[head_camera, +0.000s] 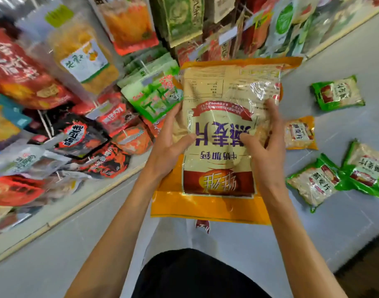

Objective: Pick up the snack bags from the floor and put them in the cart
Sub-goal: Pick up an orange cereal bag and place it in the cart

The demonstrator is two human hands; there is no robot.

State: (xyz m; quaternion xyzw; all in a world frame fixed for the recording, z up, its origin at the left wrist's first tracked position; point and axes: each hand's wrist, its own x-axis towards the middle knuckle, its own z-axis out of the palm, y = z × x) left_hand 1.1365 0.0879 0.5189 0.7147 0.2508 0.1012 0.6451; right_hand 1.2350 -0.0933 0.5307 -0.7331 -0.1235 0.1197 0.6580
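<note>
I hold a large orange-and-cream snack bag (221, 117) in front of me with both hands, its print upside down. My left hand (170, 143) grips its left edge and my right hand (264, 143) grips its right side, thumbs on the front. On the grey floor to the right lie a green bag (338, 93), a small orange bag (300, 133), and two more green bags (314, 182) (366, 166) that overlap. No cart is in view.
A shelf rack (81, 104) packed with hanging snack packets fills the left and top. Its base edge (76, 208) runs diagonally along the floor. A dark mat (369, 265) lies at the lower right. My dark clothing shows at the bottom.
</note>
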